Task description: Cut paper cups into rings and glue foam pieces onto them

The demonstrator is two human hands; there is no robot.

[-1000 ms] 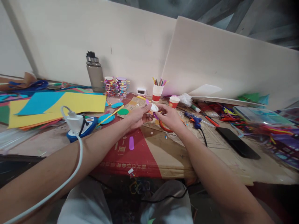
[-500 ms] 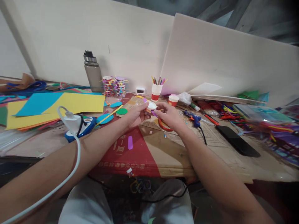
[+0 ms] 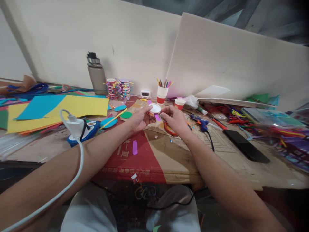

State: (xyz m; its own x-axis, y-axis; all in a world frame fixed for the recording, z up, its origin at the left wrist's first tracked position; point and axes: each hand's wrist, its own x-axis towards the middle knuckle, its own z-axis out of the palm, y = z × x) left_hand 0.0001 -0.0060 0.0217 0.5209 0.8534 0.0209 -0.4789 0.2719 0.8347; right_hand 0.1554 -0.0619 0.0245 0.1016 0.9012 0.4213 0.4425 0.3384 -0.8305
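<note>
My left hand [image 3: 141,120] grips the base of a cut-down paper cup [image 3: 154,108], its white round face turned up and a patterned band around its side. Two purple paper strips stick out from it, a far one [image 3: 149,102] and a near one [image 3: 157,117]. My right hand [image 3: 174,118] is closed at the cup's right edge, thumb and forefinger curled against it. Below the right hand lies a red-orange ring-shaped thing [image 3: 170,129], partly covered. A loose purple strip [image 3: 135,147] rests on the red part of the cardboard.
Behind stand two strip-covered cup stacks [image 3: 124,89], a water bottle [image 3: 96,75], a cup of pencils [image 3: 162,94] and another paper cup [image 3: 179,103]. A glue gun [image 3: 202,124] and a phone [image 3: 245,146] lie right. Left are coloured sheets [image 3: 87,106] and a corded power strip [image 3: 83,132].
The cup base has turned, so its white face and the near purple strip show more fully. My right fingers have shifted from that strip to the cup's right edge.
</note>
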